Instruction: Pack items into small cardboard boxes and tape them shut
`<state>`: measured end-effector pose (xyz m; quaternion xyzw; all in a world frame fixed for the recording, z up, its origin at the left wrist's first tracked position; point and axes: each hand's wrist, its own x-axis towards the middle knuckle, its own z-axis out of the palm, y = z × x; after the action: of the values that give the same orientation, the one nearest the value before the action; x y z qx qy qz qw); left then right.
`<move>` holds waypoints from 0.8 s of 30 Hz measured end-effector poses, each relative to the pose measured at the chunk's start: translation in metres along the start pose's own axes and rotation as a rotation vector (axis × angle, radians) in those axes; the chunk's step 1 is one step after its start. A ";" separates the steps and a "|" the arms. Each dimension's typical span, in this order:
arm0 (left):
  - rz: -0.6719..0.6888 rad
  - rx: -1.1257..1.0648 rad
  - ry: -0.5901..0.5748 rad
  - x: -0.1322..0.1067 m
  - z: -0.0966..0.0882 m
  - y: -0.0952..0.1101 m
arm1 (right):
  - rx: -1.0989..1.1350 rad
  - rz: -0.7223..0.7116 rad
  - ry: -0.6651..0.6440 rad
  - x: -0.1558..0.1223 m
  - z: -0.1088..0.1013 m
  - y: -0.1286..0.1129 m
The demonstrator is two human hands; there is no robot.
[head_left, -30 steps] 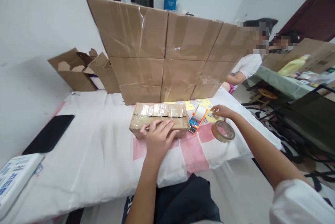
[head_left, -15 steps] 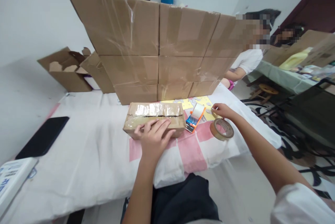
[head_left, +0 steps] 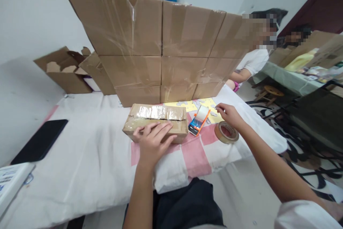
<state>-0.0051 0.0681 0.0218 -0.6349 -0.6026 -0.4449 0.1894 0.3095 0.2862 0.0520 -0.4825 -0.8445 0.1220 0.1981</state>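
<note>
A small cardboard box point(head_left: 127, 129) lies in front of me, with shiny clear tape along its top seam. My left hand point(head_left: 154, 139) lies flat on the box's near side, its fingers spread over the top edge and not wrapped round it. To the right, my right hand point(head_left: 227, 113) is raised in a pinch above the yellow patch of the cloth; whatever is between the fingertips is too small to make out. A blue and orange tape dispenser point(head_left: 198, 123) with a clear roll sits between box and right hand. Just below that hand lies a roll of brown tape point(head_left: 222, 138).
A wall of taped cardboard boxes point(head_left: 139, 32) stands behind. Open cartons point(head_left: 68, 79) are at the left, with a black tablet-like slab point(head_left: 40, 141) and a white box point(head_left: 14, 177) nearer. A person in a white shirt point(head_left: 254, 63) sits beyond the bed-like surface point(head_left: 88, 157).
My right hand has drawn its fingers closer together near the same spot. The box under my left hand has turned or shifted slightly to the left. The tapes stay put.
</note>
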 end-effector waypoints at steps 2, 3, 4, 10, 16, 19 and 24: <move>0.007 -0.098 -0.029 -0.002 -0.008 -0.012 | 0.073 -0.097 0.027 -0.015 0.000 -0.030; 0.004 -0.152 -0.042 -0.004 -0.012 -0.018 | 0.113 -0.154 0.017 -0.023 0.001 -0.046; -0.002 -0.202 -0.046 -0.005 -0.016 -0.024 | 0.153 -0.220 -0.005 -0.032 0.004 -0.060; -0.072 -0.351 0.022 -0.012 -0.025 -0.041 | 0.192 -0.491 -0.194 -0.072 0.039 -0.120; -0.058 -0.287 0.110 -0.012 -0.019 -0.031 | 0.155 -0.573 -0.153 -0.076 0.073 -0.130; -0.019 -0.144 0.111 -0.014 -0.020 -0.019 | 0.118 -0.676 -0.160 -0.074 0.082 -0.125; 0.047 0.011 -0.081 -0.019 -0.025 0.013 | 0.224 -0.673 -0.207 -0.076 0.089 -0.119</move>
<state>0.0008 0.0352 0.0237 -0.6655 -0.5970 -0.4107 0.1789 0.2130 0.1590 0.0031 -0.1381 -0.9529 0.1899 0.1920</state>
